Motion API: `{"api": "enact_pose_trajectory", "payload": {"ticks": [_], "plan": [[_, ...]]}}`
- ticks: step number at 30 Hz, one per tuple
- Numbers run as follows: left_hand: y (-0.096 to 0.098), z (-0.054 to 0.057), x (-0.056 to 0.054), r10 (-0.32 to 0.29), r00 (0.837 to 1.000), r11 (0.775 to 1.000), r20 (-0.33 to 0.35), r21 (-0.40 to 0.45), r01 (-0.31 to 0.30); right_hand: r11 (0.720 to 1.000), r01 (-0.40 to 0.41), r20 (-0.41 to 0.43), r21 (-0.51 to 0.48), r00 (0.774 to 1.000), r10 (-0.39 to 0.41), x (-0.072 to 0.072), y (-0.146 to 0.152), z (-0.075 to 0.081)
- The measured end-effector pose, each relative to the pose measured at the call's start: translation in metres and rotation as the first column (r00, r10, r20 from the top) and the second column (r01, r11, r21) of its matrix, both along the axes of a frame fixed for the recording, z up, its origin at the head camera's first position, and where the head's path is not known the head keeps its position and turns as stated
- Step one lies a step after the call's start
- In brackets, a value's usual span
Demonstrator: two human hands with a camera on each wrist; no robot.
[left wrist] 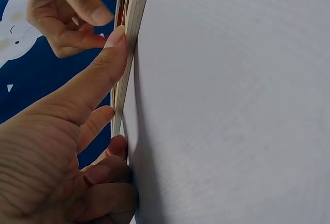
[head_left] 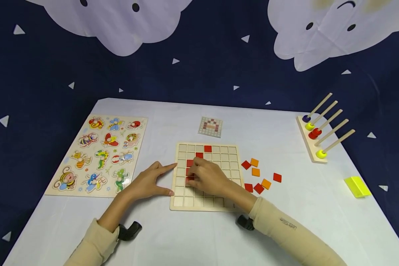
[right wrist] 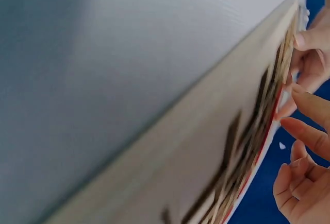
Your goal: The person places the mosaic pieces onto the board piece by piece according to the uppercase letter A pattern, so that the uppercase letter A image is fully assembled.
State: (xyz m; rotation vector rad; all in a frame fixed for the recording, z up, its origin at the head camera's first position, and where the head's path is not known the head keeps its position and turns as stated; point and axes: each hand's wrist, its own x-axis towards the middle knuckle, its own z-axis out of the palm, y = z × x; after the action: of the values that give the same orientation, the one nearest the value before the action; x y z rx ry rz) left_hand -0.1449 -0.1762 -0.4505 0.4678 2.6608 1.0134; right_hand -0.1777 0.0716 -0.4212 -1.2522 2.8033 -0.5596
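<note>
A wooden grid board (head_left: 183, 201) lies flat on the table with several red square tiles in its cells, stepping down from the top middle to the left. My left hand (head_left: 147, 181) is beside the board's left edge, thumb and index finger spread and touching it; in the left wrist view its other fingers are curled underneath. My right hand (head_left: 209, 177) reaches over the grid, thumb and index finger pinching a red tile (head_left: 187, 180) low in the left red column. The fingers partly cover that tile. In the right wrist view, the right fingertips (right wrist: 296, 89) meet the board.
Loose red and orange tiles (head_left: 255, 172) lie right of the board. Behind it is a small pattern card (head_left: 210, 127). An insect puzzle board (head_left: 99, 159) sits left, a peg stand with colored beads (head_left: 310, 142) far right, near a yellow block (head_left: 357, 187).
</note>
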Motion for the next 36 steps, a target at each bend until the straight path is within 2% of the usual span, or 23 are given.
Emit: {"api": "enact_pose_trajectory", "payload": {"ticks": [5, 10, 17, 21, 27, 36], "plan": [[0.001, 0.0, 0.0, 0.001, 1.0, 1.0, -0.008, 0.001, -0.001, 0.994, 0.09, -0.004, -0.058, 0.996, -0.091, -0.006, 0.025, 0.009], [0.0, -0.001, 0.001, 0.007, 1.0, 1.0, -0.011, -0.003, -0.007, 0.978, 0.202, -0.013, -0.051, 0.979, -0.203, -0.019, 0.061, 0.013], [0.0, 0.0, 0.0, -0.005, 1.0, 1.0, -0.009, -0.003, 0.005, 0.921, 0.386, 0.063, -0.041, 0.921, -0.383, -0.027, 0.113, 0.007], [0.0, 0.0, 0.0, -0.01, 1.0, 1.0, -0.011, 0.003, 0.01, 0.892, 0.452, 0.061, -0.006, 0.89, -0.451, -0.029, 0.132, 0.003], [0.0, 0.001, 0.0, -0.008, 1.0, 1.0, -0.013, 0.002, 0.008, 0.862, 0.502, 0.073, 0.067, 0.859, -0.506, -0.03, 0.144, -0.002], [0.0, 0.001, 0.0, -0.011, 1.0, 1.0, -0.016, 0.007, 0.011, 0.858, 0.508, 0.089, 0.069, 0.854, -0.513, -0.032, 0.146, -0.006]]}}
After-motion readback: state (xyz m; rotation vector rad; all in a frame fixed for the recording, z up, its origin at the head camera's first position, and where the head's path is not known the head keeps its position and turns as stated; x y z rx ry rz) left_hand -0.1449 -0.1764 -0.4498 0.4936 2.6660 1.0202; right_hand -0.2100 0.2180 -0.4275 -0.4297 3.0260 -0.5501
